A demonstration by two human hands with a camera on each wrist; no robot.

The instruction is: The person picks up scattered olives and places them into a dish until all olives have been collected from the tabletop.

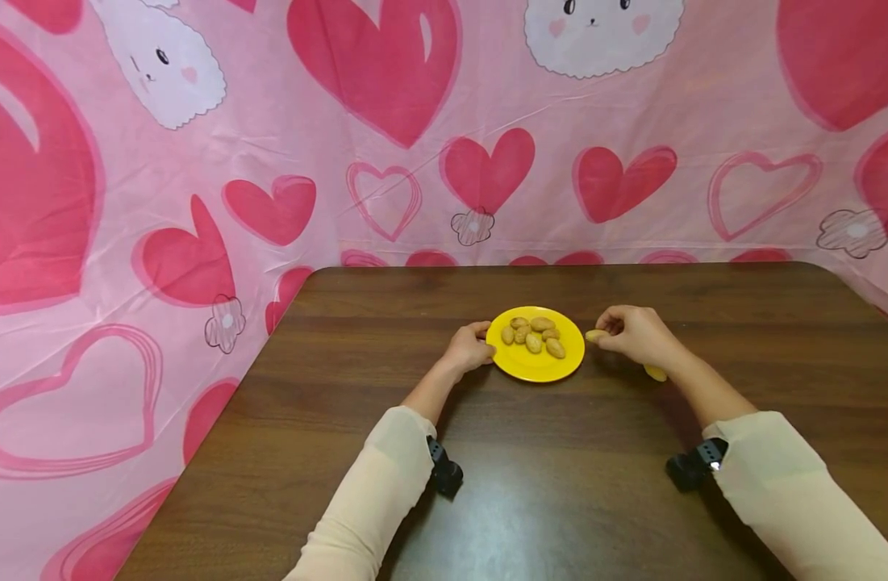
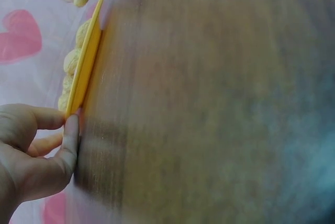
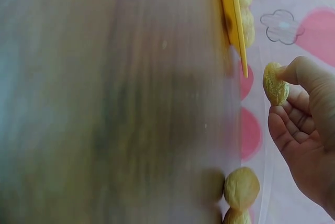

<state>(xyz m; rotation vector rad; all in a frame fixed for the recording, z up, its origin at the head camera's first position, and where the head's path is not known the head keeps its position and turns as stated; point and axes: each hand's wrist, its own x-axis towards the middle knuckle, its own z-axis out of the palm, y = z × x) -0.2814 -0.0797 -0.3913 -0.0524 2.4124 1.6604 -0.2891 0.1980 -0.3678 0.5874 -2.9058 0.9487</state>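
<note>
A round yellow plate (image 1: pixel 534 371) sits on the table, with several small oval, wrinkled yellow-brown pieces (image 1: pixel 534 344) like dried fruit grouped on its far half. The left hand (image 1: pixel 469 349) pinches the plate's left rim between thumb and fingers, seen edge-on in the left wrist view. Just off the plate's right edge, the right hand (image 1: pixel 638 335) pinches one wrinkled oval piece (image 3: pixel 275 84) between thumb and fingertips, above the table. Other oval pieces (image 3: pixel 241 188) lie on the table by the right wrist; the hand and forearm partly hide them in the head view.
A brown wood-grain table (image 1: pixel 560 500) lies under both arms, its far edge close to a pink cloth (image 1: pixel 516 105) printed with hearts. Black wrist cameras (image 1: pixel 447 476) hang at both cream sleeves (image 1: pixel 374 484).
</note>
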